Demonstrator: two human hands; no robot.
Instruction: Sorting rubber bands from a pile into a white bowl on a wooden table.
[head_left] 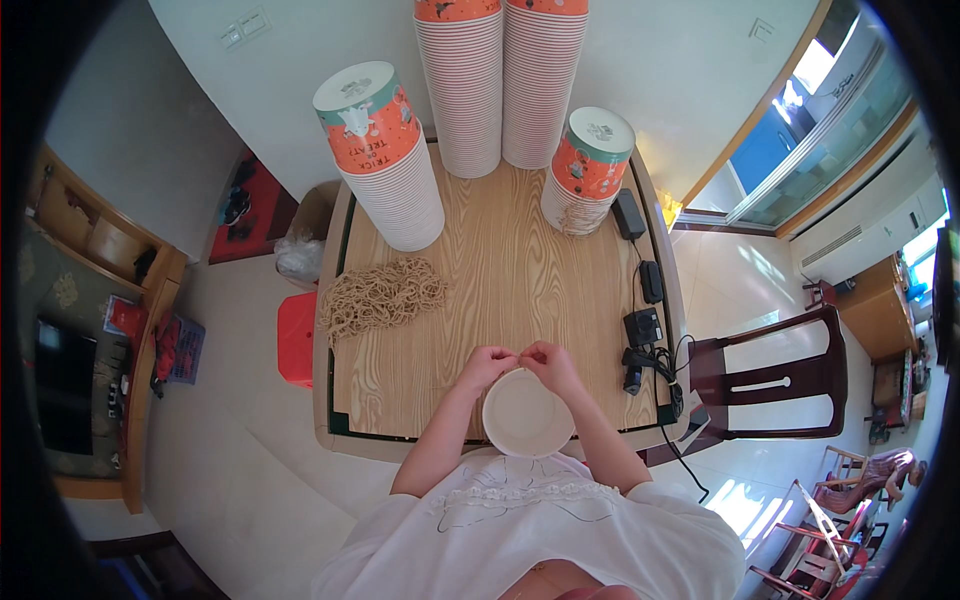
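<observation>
A round paper bucket (528, 415), white inside, is close to my body at the near table edge, its open mouth facing up. At its far rim my left hand (487, 367) and my right hand (552, 366) meet with their fingertips nearly touching. Both are closed in a pinch, and whatever is between the fingers is too small to make out. Left of my hands lies a loose pile of tan twisted cords (382, 297). To the far right, a short upside-down stack of orange and teal printed buckets (592, 170) has tan cord around its lower rims.
Upside-down bucket stacks stand farther back: one leaning at left (385, 165) and two tall ones (460, 95) by the wall. Black adapters and cables (645, 325) run along the table's right edge. A dark wooden chair (775, 385) stands right, a red stool (296, 340) left.
</observation>
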